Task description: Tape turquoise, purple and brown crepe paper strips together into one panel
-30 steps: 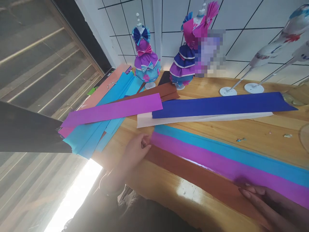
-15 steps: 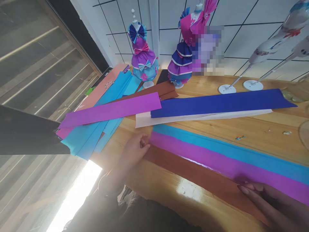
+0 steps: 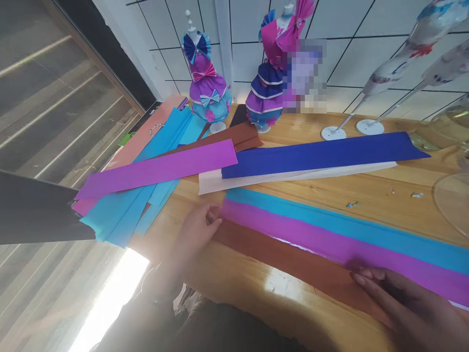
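Note:
Three long paper strips lie side by side on the wooden table: a light blue strip, a purple strip and a brown strip nearest me. My left hand is closed in a pinch at the brown strip's left end, close to the purple one's corner. Farther right, the thumb and fingers of my right hand pinch the brown strip's upper edge, where it meets the purple strip. The right hand covers part of the brown strip. A narrow shiny gap shows between brown and purple.
Behind lie a dark blue strip over a whitish strip, and a loose purple strip across several light blue strips. Two dressed doll forms stand by the tiled wall. White round stand bases are at the back right.
The whole view has shifted slightly, so the table things appear farther left. Both hands keep their pinch on the brown strip, with little movement against it.

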Available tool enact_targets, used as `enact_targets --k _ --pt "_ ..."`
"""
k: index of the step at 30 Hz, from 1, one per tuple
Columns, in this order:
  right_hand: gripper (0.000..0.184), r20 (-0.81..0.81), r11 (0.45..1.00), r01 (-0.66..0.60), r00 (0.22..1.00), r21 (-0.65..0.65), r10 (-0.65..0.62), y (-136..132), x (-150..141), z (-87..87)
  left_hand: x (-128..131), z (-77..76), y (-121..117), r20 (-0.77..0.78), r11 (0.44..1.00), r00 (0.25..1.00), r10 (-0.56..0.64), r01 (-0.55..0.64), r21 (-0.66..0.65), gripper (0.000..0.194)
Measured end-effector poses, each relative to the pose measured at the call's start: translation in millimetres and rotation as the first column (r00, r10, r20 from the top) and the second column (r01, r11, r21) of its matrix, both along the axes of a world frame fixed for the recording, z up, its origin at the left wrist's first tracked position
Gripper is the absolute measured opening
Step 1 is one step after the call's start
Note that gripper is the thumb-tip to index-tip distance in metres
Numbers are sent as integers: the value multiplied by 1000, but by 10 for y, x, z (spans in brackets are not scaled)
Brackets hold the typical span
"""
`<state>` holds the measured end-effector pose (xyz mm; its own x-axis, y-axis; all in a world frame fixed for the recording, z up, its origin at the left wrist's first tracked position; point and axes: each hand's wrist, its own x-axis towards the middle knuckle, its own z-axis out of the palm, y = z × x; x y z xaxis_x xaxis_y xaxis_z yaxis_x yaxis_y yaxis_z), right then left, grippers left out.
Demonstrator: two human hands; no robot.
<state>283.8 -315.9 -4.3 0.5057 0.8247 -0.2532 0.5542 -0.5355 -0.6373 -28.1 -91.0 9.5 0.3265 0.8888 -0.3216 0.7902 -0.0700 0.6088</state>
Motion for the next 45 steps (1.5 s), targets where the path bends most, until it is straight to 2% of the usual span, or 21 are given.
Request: enact_targets --k 3,7,16,30,39,45 --pt "41 -60 994 -13 998 -111 7 14 4 42 2 2 3 6 1000 1000 -2 2 9 33" --pt "43 -63 985 10 998 -172 -21 20 0 56 13 13 6 5 1000 1000 -6 6 -3 32" --pt "40 -71 994 -10 997 -106 2 -25 25 15 23 48 2 -14 999 999 -36 36 -13 30" --pt "50 -53 968 58 996 -244 -73 40 48 -32 39 56 6 -3 999 999 -37 36 -17 33" --pt "44 -81 978 31 995 -205 -49 -15 80 -135 44 43 12 -3 999 999 -43 43 -27 33" --pt "41 -55 986 -14 998 -169 5 11 76 -132 47 64 8 -5 998 999 -51 51 -22 32"
